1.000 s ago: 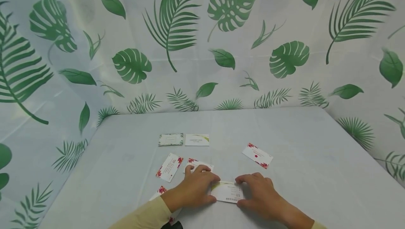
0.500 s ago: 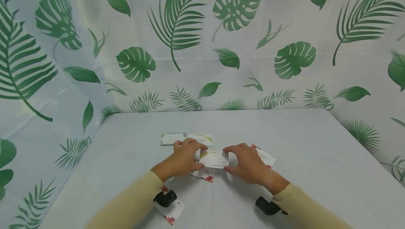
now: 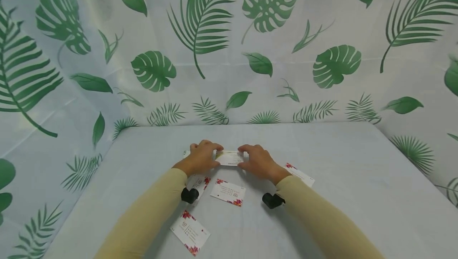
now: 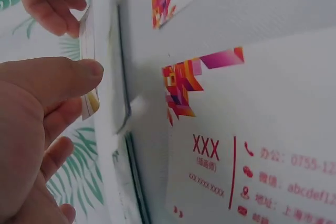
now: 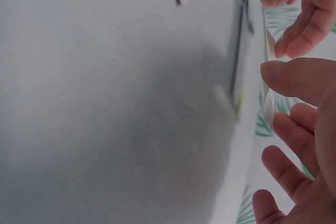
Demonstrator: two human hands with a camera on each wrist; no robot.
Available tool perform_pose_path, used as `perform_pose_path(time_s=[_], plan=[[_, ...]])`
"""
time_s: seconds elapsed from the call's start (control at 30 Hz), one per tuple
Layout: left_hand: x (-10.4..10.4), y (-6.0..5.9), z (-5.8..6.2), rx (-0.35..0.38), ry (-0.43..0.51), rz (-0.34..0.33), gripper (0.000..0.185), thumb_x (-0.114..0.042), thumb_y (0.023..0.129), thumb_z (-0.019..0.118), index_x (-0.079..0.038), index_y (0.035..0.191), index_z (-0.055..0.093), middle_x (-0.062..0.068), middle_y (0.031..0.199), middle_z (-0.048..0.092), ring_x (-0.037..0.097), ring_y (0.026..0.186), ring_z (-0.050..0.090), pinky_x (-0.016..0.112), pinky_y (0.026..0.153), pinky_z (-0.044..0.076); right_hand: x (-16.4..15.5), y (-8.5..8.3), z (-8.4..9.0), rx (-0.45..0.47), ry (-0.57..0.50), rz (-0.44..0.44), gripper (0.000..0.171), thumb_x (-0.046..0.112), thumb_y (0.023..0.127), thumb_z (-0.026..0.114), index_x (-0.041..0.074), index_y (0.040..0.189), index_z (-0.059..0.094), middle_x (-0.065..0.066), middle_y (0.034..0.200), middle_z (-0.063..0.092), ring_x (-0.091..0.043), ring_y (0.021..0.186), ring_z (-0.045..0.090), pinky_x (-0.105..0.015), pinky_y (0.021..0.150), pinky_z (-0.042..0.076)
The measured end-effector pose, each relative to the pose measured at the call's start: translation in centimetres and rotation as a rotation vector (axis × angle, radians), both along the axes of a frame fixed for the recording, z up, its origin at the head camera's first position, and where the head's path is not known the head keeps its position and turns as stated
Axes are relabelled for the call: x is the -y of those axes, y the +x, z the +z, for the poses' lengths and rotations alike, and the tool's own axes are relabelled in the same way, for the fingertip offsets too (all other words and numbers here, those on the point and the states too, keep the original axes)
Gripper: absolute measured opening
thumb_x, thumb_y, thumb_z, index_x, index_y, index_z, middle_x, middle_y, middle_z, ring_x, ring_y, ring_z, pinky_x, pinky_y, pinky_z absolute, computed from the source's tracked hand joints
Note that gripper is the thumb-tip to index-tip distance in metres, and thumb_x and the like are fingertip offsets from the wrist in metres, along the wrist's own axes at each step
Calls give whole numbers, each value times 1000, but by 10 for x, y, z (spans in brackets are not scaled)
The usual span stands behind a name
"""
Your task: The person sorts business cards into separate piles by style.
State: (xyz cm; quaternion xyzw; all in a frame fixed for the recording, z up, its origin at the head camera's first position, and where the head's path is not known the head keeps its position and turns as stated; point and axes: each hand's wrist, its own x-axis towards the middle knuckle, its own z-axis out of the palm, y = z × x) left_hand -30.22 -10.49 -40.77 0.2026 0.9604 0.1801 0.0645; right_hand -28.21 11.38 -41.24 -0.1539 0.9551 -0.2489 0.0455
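Observation:
A white business card (image 3: 229, 158) with a yellow-green curve is held level between both hands at the back of the table. My left hand (image 3: 199, 158) pinches its left end with thumb and fingers, and my right hand (image 3: 259, 162) pinches its right end. In the left wrist view the held business card (image 4: 90, 106) shows nearly edge-on, raised above a low stack of cards (image 4: 122, 61) on the table. Beside that, the green-bordered card stack (image 3: 186, 154) is mostly hidden behind my left hand.
Red-flowered business cards lie loose on the table: one in the middle (image 3: 228, 192), one at the front (image 3: 190, 232), one partly under my left wrist (image 3: 204, 183) and one by my right sleeve (image 3: 300, 175). A leaf-print curtain (image 3: 222, 72) stands behind.
Both hands have carried the business card from the front of the table, up and away to the back, over the stack there. The red-flowered cards beneath have come into view.

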Motion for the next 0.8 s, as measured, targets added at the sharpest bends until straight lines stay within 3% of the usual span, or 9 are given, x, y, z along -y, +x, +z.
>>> perform_pose_path(time_s=[0.27, 0.47, 0.8], plan=[[-3, -10, -7, 36, -56, 58, 49, -27, 90, 76, -19, 136, 61, 4, 135, 58, 28, 136, 38, 56, 107, 19, 9, -14, -11, 47, 24, -33, 51, 21, 92, 72, 8, 139, 57, -14, 137, 58, -34, 126, 49, -51, 107, 37], [-3, -12, -13, 53, -95, 74, 55, -28, 91, 75, -17, 141, 57, 4, 138, 57, 28, 137, 37, 56, 106, 21, 11, -15, -13, 60, 65, -20, 56, 24, 94, 72, 6, 143, 52, -15, 143, 53, -36, 130, 46, -51, 109, 34], [-1, -13, -12, 75, -116, 88, 53, -28, 93, 73, -17, 142, 56, 4, 139, 57, 27, 138, 37, 57, 106, 21, 12, -15, -14, 81, 76, -29, 53, 24, 93, 73, 9, 141, 56, -16, 138, 56, -36, 128, 48, -51, 107, 37]])
